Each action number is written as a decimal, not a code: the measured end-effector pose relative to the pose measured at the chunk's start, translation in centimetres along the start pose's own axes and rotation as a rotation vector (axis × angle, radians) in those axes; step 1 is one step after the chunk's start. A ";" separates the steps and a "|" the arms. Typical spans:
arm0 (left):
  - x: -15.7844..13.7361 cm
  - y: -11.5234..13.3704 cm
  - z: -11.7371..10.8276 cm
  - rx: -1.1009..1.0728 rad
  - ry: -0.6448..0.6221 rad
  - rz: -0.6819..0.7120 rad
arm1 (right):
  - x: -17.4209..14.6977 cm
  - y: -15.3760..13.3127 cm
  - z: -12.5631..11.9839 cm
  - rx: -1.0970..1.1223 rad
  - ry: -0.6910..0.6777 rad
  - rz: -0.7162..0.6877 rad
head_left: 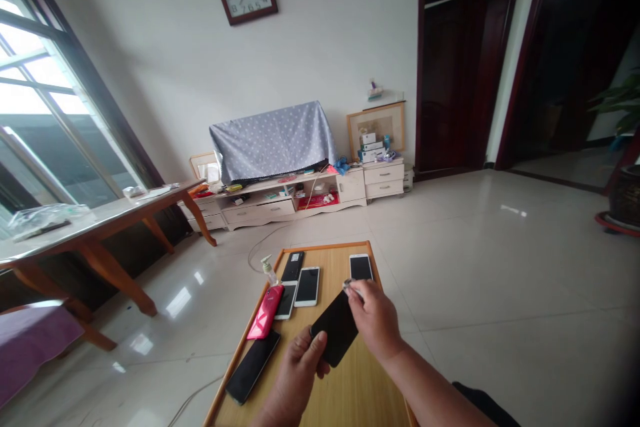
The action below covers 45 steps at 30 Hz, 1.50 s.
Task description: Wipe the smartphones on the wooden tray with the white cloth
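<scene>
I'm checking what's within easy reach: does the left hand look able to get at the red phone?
Probably yes: the red phone lies ahead and left of the left hand, with nothing visible between them. That hand grips a dark phone, though, so might need freeing first.

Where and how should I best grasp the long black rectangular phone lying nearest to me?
Probably grip this phone by its long edges, midway, from above and right: it lies flat, the orange wooden border close on its left.
</scene>
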<state>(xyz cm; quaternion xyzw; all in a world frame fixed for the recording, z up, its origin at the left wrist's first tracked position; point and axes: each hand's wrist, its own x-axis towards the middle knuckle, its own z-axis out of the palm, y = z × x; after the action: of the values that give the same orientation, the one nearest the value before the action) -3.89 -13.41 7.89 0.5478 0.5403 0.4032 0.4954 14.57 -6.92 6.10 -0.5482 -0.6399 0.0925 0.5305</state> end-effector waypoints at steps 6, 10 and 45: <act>0.8 -0.9 -0.5 -0.174 0.034 -0.021 | -2.9 -2.7 1.1 -0.008 -0.193 -0.142; 0.5 -1.4 -1.0 -0.268 0.029 -0.080 | 0.4 0.2 -0.3 0.015 0.010 0.046; 0.6 -1.6 0.1 -1.194 -0.072 -0.426 | -1.7 -3.1 -1.2 0.431 -0.118 -0.074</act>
<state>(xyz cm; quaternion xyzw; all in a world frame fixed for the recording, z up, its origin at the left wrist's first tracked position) -4.07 -12.97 6.28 0.0707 0.3027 0.5089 0.8027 13.32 -10.00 7.80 -0.3917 -0.6549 0.2395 0.6002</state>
